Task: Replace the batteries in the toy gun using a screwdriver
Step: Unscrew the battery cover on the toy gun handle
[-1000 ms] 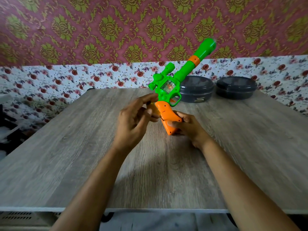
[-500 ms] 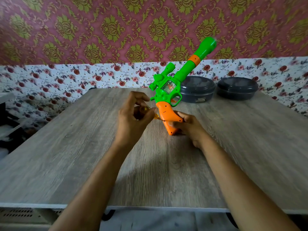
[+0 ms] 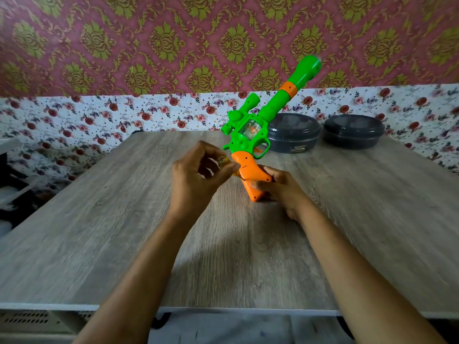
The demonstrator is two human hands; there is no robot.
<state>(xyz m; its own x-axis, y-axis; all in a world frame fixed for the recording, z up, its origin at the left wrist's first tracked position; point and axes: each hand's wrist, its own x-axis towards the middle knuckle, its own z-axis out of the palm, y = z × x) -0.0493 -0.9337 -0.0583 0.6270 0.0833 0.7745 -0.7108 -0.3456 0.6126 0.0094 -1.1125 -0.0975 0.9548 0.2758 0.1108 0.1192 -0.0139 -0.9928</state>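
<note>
The left hand (image 3: pixel 198 177) pinches what looks like a small yellow-handled screwdriver (image 3: pixel 224 160) against the orange grip of the toy gun (image 3: pixel 248 135), which the right hand (image 3: pixel 280 189) holds barrel-up over the bench (image 3: pixel 124 232), so the task seems at the screw stage, with the cover closed and no batteries in sight.

A grey wood-grain table (image 3: pixel 99 232) fills the middle of the frame. At its far edge, right of centre, sit two dark grey round lidded containers, one (image 3: pixel 295 135) beside the other (image 3: pixel 352 131). Floral wallpaper (image 3: pixel 99 115) runs below maroon-and-gold damask wallpaper (image 3: pixel 173 45) across the top
</note>
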